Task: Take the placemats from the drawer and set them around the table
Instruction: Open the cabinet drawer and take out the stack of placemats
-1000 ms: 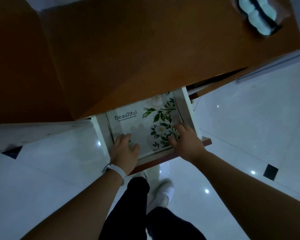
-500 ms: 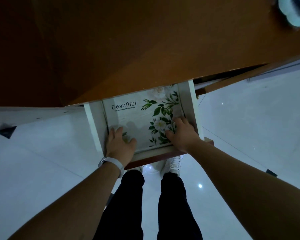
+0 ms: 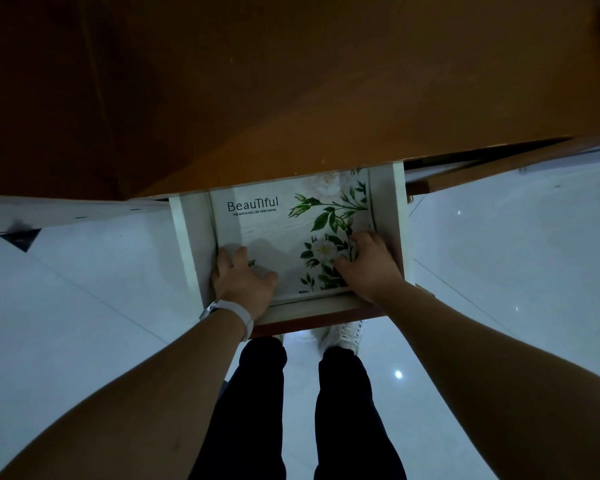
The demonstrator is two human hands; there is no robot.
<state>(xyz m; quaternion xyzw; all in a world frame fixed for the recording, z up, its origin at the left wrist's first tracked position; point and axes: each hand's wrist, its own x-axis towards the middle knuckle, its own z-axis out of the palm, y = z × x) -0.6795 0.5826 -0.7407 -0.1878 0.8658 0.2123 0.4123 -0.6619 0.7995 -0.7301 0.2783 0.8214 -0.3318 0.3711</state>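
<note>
The drawer [image 3: 185, 244] stands pulled out from under the brown wooden counter [image 3: 291, 81]. Its inner walls are white and its front edge is brown. The top placemat [image 3: 274, 230] lies flat inside, nearly filling the bottom. It is pale, printed with "BeauTiful" and a spray of white flowers and green leaves, and its far end runs back under the counter's edge.

Both of the person's arms reach down into the near end of the drawer. The left grip [image 3: 243, 282] rests on the mat's near left corner, fingers laid forward and thumb spread out to the side. The right grip [image 3: 368, 268] sits at the near right corner with its fingers curled down along the mat's edge, hard against the drawer wall, and its thumb on the printed leaves. I cannot tell whether those fingertips are under the edge.

A pale wristband [image 3: 229, 311] circles the left wrist. Below the drawer are dark trousers [image 3: 257, 393] and a white shoe [image 3: 343, 336]. The floor [image 3: 84, 323] is glossy white tile with a dark diamond inset [image 3: 21, 237] on the left and a lamp reflection [image 3: 398, 374]. The room is dim.
</note>
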